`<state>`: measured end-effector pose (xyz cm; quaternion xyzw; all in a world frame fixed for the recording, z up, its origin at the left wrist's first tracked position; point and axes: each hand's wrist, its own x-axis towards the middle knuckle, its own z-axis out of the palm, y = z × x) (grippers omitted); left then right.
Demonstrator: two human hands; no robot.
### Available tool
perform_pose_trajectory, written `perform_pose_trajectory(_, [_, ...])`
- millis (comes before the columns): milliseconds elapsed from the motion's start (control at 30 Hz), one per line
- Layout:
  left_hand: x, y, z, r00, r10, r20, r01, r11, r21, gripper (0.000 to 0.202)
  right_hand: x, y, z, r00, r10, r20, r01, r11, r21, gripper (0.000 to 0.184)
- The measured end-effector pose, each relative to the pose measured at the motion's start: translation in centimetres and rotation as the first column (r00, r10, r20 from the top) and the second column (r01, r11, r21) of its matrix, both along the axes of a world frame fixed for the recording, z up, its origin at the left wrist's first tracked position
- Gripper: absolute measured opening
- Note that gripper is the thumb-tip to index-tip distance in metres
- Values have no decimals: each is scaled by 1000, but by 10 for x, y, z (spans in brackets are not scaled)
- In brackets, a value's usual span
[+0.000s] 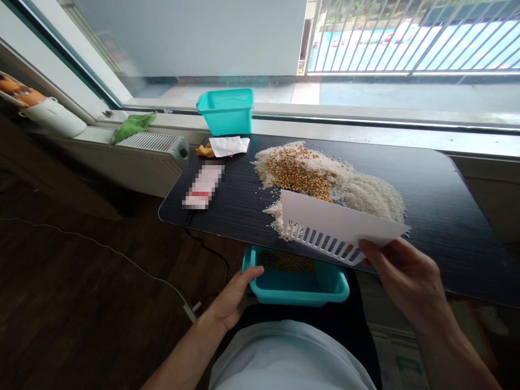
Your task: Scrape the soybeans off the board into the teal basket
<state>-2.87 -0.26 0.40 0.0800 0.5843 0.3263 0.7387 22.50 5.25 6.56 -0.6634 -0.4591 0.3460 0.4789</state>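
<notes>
A person's left hand point(238, 292), thumb over the rim, clasps the left end of a turquoise plastic bin point(300, 298) holding small olive-coloured beans point(288, 262) below the near edge of a black wood-grain bench point(459, 233). The right hand point(410, 273), well apart, pinches the right end of a thin white slotted sheet point(333, 219). Just beyond, nearer the right hand, a heap of white grains point(371, 195) strewn with round golden beans point(303, 176) stretches lengthwise left to right. A second turquoise bin point(231, 116) stands by the windowsill point(309, 127).
</notes>
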Motion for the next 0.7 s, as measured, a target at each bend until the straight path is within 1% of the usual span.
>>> perform_pose_trajectory(100, [0,0,0,1000,-3,2,3,1000,0,44,4,-4,0,998,-55,-15,55,998,-18,19])
perform_pose_trajectory(200, [0,0,-1,1000,-4,3,4,1000,-4,45,9,-7,-1,994,-103,-29,102,995,-22,25])
perform_pose_trajectory(467, [1,1,-1,1000,-1,-5,1,1000,-6,53,10,-12,-4,993,-93,-75,89,995,-50,32])
perform_pose_trajectory(533, [1,1,-1,1000,-1,-2,1,1000,-3,51,11,-10,-4,995,-84,-53,82,996,-42,29])
perform_pose_trajectory(700, [1,0,-2,1000,-3,0,3,1000,2,45,5,-4,-3,1000,-22,9,22,1000,-12,15])
